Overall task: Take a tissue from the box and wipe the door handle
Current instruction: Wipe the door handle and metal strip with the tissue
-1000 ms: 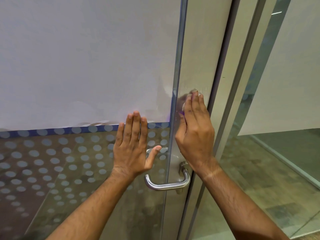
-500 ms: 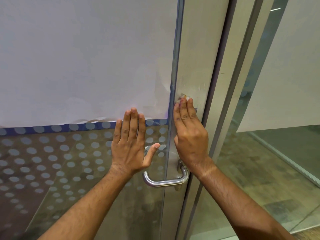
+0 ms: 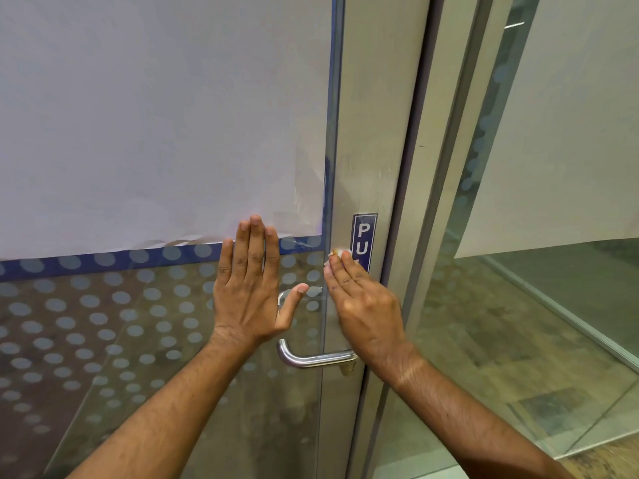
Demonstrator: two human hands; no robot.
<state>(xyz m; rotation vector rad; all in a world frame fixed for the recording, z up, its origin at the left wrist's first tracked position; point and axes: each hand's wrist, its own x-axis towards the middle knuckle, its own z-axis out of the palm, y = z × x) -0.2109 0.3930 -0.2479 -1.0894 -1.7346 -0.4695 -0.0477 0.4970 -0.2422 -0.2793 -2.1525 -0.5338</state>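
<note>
Tissue [image 3: 337, 252] sat pinned under right hand [image 3: 366, 305] fingers on the door stile; left hand [image 3: 250, 292] lay flat, fingers together. Lever handle [image 3: 316, 357] probably came next.

A: L hand [image 3: 250, 288]?
B: Flat, palm fwd, four fingers together pointing up, thumb splayed out to the right. Forearm bare, coming up from bottom left, wrist straight.
A: R hand [image 3: 364, 305]?
B: Back of hand twd camera, fingers [image 3: 340, 271] held together, angled up and left, pressed fwd, slightly bent at the knuckles. Thumb hidden. Forearm bare, in from bottom right, wrist bent a little.
A: Hands touching?
B: No, near each other, L thumb tip just beside R fingers.
</note>
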